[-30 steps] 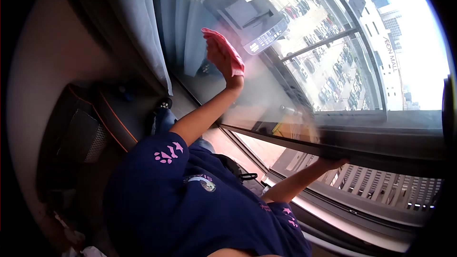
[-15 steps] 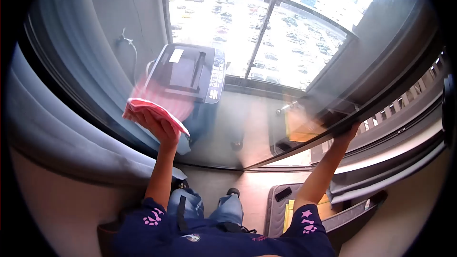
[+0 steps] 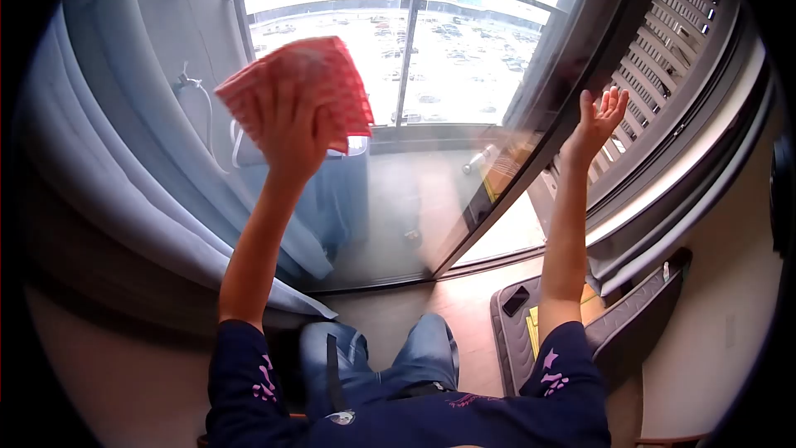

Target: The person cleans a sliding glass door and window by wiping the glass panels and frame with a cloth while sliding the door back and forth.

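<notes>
My left hand [image 3: 290, 126] holds a red-and-white checked cleaning cloth [image 3: 342, 83], spread out under my fingers against the glass door pane [image 3: 390, 199]. The cloth and hand cover most of the appliance behind the glass. My right hand [image 3: 594, 126] is raised beside the door's dark frame [image 3: 572, 120], with its fingers apart and nothing held. Whether the right palm touches the frame, I cannot tell.
Grey-blue curtains [image 3: 178, 191] hang at the left. Beyond the glass are a balcony railing [image 3: 406, 54] and parked cars. Louvred slats [image 3: 651, 75] stand at the right. A phone [image 3: 516, 300] lies on a grey padded seat [image 3: 507, 348] at lower right.
My left hand has moved the cloth upward and the cloth now lies more spread out. My right hand has moved up along the door frame and its fingers have opened. The view has shifted.
</notes>
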Motion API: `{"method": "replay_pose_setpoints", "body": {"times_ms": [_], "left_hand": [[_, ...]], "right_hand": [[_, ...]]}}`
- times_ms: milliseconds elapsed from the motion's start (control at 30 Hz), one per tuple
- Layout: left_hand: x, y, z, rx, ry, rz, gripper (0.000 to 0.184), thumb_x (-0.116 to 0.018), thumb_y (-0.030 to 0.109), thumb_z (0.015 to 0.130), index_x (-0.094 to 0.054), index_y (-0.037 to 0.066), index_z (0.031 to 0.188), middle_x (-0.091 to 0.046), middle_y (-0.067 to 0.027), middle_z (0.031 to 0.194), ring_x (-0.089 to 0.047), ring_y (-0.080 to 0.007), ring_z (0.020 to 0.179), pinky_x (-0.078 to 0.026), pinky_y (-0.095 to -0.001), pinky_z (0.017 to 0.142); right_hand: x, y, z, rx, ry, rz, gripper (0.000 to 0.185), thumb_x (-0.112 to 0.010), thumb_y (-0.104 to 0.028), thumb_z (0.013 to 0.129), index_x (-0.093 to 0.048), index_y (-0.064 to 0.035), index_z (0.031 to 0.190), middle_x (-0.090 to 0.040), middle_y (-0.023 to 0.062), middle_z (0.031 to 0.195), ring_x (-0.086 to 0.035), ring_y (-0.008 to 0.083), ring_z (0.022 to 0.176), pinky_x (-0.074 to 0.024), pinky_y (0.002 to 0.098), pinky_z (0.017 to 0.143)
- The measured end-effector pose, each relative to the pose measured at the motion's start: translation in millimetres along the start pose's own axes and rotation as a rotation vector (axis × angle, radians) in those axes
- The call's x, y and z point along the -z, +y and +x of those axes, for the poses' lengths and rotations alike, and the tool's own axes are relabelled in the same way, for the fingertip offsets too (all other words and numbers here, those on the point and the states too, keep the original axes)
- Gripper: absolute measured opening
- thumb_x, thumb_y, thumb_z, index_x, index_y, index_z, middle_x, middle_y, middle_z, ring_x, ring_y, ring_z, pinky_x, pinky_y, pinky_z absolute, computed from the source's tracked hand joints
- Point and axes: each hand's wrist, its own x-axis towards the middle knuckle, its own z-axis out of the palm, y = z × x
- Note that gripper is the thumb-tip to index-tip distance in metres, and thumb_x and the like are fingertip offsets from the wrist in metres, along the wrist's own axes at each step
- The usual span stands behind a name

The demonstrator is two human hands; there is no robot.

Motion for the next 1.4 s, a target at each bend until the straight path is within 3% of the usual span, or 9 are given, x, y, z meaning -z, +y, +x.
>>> {"method": "replay_pose_setpoints", "body": {"times_ms": [167, 467, 600, 667, 867, 1000, 1167, 1300, 1400], "left_hand": [[0.9, 64.7, 50.1, -0.212, -0.085, -0.402, 0.040, -0.056, 0.017, 0.075, -0.050, 0.012, 0.114, -0.044, -0.0022, 0.128, -0.036, -0.0206, 0.123, -0.028, -0.0356, 0.100], [49.6, -113.3, 121.4, -0.305, 0.357, -0.056, 0.039, -0.059, 0.022, 0.078, -0.047, 0.012, 0.114, -0.039, -0.0100, 0.131, -0.033, -0.0305, 0.123, -0.028, -0.0443, 0.100], [75.5, -223.5, 119.4, -0.172, 0.389, 0.147, 0.044, -0.040, 0.039, 0.087, -0.044, 0.014, 0.122, -0.038, -0.0103, 0.133, -0.032, -0.0316, 0.124, -0.027, -0.0459, 0.100], [79.6, -236.9, 116.8, -0.217, 0.354, 0.142, 0.047, -0.039, 0.042, 0.086, -0.042, 0.016, 0.126, -0.036, -0.0087, 0.134, -0.032, -0.0312, 0.124, -0.028, -0.0464, 0.100], [70.7, -250.5, 112.3, -0.229, 0.430, 0.230, 0.047, -0.036, 0.046, 0.086, -0.043, 0.021, 0.126, -0.038, -0.0065, 0.134, -0.034, -0.0297, 0.123, -0.025, -0.0484, 0.101], [71.4, -250.9, 110.9, -0.228, 0.458, 0.223, 0.046, -0.036, 0.046, 0.086, -0.046, 0.022, 0.124, -0.042, -0.0084, 0.130, -0.038, -0.0302, 0.121, -0.028, -0.0468, 0.100], [66.7, -252.2, 113.1, -0.253, 0.473, 0.179, 0.045, -0.037, 0.045, 0.086, -0.046, 0.022, 0.123, -0.042, -0.0078, 0.130, -0.039, -0.0288, 0.120, -0.028, -0.0441, 0.101], [64.8, -261.7, 110.1, -0.256, 0.463, 0.215, 0.047, -0.037, 0.047, 0.086, -0.045, 0.022, 0.124, -0.045, -0.0065, 0.128, -0.040, -0.0270, 0.120, -0.032, -0.0399, 0.099], [67.4, -257.1, 103.3, -0.117, 0.377, 0.287, 0.059, -0.026, 0.054, 0.086, -0.038, 0.012, 0.126, -0.039, -0.0112, 0.128, -0.037, -0.0316, 0.117, -0.034, -0.0420, 0.091]], "right_hand": [[-95.8, -102.0, -106.7, 0.616, -0.604, 0.142, 0.057, -0.058, -0.029, 0.080, -0.035, -0.0078, 0.128, -0.029, 0.0201, 0.134, -0.023, 0.0363, 0.127, -0.0196, 0.0472, 0.102], [-161.2, -93.2, -61.6, 0.854, -0.360, -0.368, 0.075, -0.063, -0.048, 0.071, -0.036, -0.0091, 0.129, -0.029, 0.0125, 0.136, -0.027, 0.0341, 0.125, -0.0213, 0.0522, 0.098], [-182.7, -114.6, 41.2, 0.942, -0.093, -0.129, 0.045, -0.059, -0.040, 0.074, -0.053, -0.0062, 0.102, -0.053, 0.0122, 0.103, -0.042, 0.0348, 0.106, -0.0244, 0.0545, 0.094], [-174.2, -159.3, 62.1, 0.687, 0.048, -0.161, 0.040, -0.046, 0.000, 0.068, -0.043, 0.0039, 0.107, -0.044, 0.0210, 0.105, -0.039, 0.0385, 0.106, -0.0255, 0.0417, 0.098], [-235.7, -150.4, -27.0, 0.862, 0.271, -0.458, 0.053, -0.057, -0.047, 0.074, -0.051, -0.0044, 0.105, -0.051, 0.0133, 0.108, -0.040, 0.0378, 0.108, -0.0238, 0.0567, 0.093], [-220.4, -107.3, -193.9, 1.081, -0.502, -0.308, 0.048, -0.055, -0.050, 0.073, -0.052, -0.0190, 0.110, -0.047, 0.0069, 0.118, -0.039, 0.0327, 0.116, -0.0238, 0.0567, 0.096], [-166.3, -24.4, -255.0, 1.304, -1.161, -0.079, 0.034, -0.051, -0.011, 0.076, -0.052, -0.0045, 0.109, -0.050, 0.0071, 0.118, -0.044, 0.0187, 0.113, -0.0344, 0.0357, 0.096], [-140.8, -48.3, -157.7, 1.245, -0.800, -0.369, 0.043, -0.059, -0.038, 0.068, -0.053, -0.0251, 0.109, -0.046, -0.0041, 0.122, -0.038, 0.0175, 0.117, -0.0278, 0.0459, 0.096], [-139.6, -52.7, -63.8, 0.969, -0.223, -0.576, 0.049, -0.054, -0.040, 0.074, -0.051, -0.0144, 0.116, -0.044, 0.0138, 0.122, -0.037, 0.0361, 0.114, -0.0208, 0.0542, 0.096]]}}
